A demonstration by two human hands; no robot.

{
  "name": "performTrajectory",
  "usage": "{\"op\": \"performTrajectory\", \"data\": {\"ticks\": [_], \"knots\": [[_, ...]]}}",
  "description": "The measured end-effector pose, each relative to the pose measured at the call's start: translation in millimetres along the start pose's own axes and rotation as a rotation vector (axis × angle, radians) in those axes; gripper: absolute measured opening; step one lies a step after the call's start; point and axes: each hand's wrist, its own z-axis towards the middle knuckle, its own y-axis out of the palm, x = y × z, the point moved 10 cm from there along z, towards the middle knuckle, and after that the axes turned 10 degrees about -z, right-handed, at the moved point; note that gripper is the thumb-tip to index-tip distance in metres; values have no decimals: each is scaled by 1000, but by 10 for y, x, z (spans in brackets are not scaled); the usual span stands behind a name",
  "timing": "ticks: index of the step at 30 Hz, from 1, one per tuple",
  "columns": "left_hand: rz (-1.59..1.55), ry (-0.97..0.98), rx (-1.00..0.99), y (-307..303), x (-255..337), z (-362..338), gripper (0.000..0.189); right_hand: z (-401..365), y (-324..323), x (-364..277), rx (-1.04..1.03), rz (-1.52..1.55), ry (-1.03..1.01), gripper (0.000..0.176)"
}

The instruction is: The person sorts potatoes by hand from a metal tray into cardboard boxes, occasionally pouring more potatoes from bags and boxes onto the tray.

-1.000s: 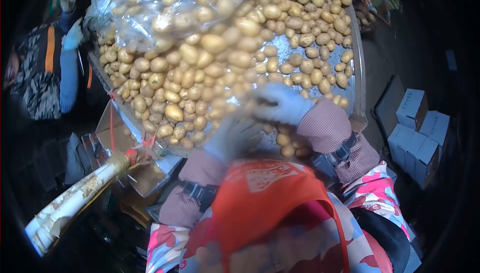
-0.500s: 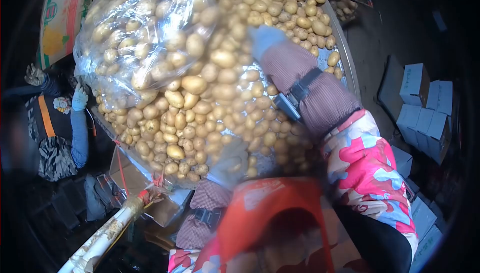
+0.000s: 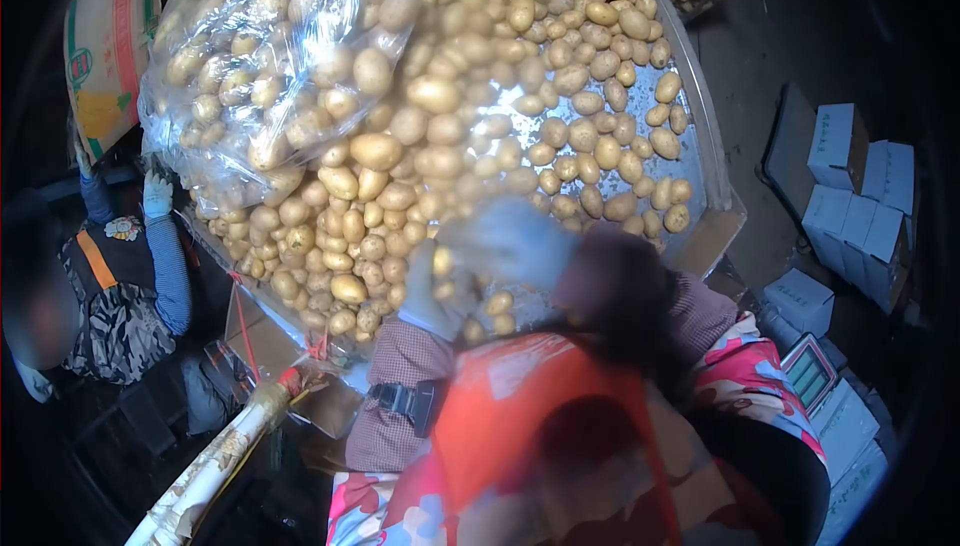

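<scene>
Potatoes [image 3: 375,151] cover a broad metal tray [image 3: 700,146] in front of me. My left hand [image 3: 435,301], in a pale glove, is at the near edge of the pile, with a yellow potato [image 3: 442,261] between its thumb and fingers. My right hand [image 3: 520,241], in a blue-grey glove, reaches in beside it over the potatoes. Motion smears its fingers, so what it holds cannot be made out. A clear plastic bag [image 3: 290,66] full of potatoes lies on the far left of the pile.
An orange-red stool or basket-like thing [image 3: 520,396] is right against me. A white pole [image 3: 215,466] slants at lower left. Another person [image 3: 125,286] works at the left, by a printed carton [image 3: 105,56]. White boxes [image 3: 850,196] and a small screen device [image 3: 808,371] are at right.
My right hand has swung back from the far potatoes towards my left hand. Potatoes at the right now lie more spread out, with bare tray showing. The view has shifted slightly.
</scene>
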Motion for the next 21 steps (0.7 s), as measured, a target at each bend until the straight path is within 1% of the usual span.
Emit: {"op": "performTrajectory", "data": {"ticks": [1, 2, 3, 4, 5, 6, 8, 9, 10, 12, 14, 16, 18, 20, 21], "knots": [[-205, -91, -92, 135, -2, -35, 47, -66, -167, 102, 108, -89, -3, 23], [-160, -106, -74, 144, -43, -82, 45, -143, -333, 206, 216, -180, 3, 23], [-113, -120, -60, 145, -90, -120, 43, -318, -618, 617, 376, -373, 127, 25], [32, -94, -24, 66, -88, -121, 42, -463, -753, 1433, 290, -190, 545, 34], [177, -74, 15, -13, -86, -126, 41, -410, -1127, 1543, 347, -433, 514, 38], [419, -17, 82, -218, -56, -93, 40, -329, -1392, 1533, 401, -675, 474, 43], [357, -42, 179, -304, -131, -129, 38, -250, -1280, 1777, 196, -875, 569, 47], [59, -117, 193, -281, -269, -157, 37, -260, -1195, 1862, 98, -977, 613, 49], [-242, -192, 208, -217, -381, -189, 36, -273, -1051, 1839, 123, -982, 587, 51], [471, 109, 126, -460, -138, -42, 34, -342, -664, 1643, 163, -993, 542, 55], [489, 108, 65, -347, -148, -22, 32, -463, -387, 976, 186, -792, 311, 56], [-184, -197, 61, 127, -257, -209, 31, -650, -84, 547, 143, -582, 221, 51], [31, -100, 81, 126, -229, -197, 33, -859, -9, 261, 144, -649, 168, 46], [22, -91, 71, 139, -229, -185, 35, -888, -13, 170, 88, -626, 78, 41], [-93, -141, 56, 144, -270, -194, 36, -866, -69, 141, 31, -566, 25, 39]]}}
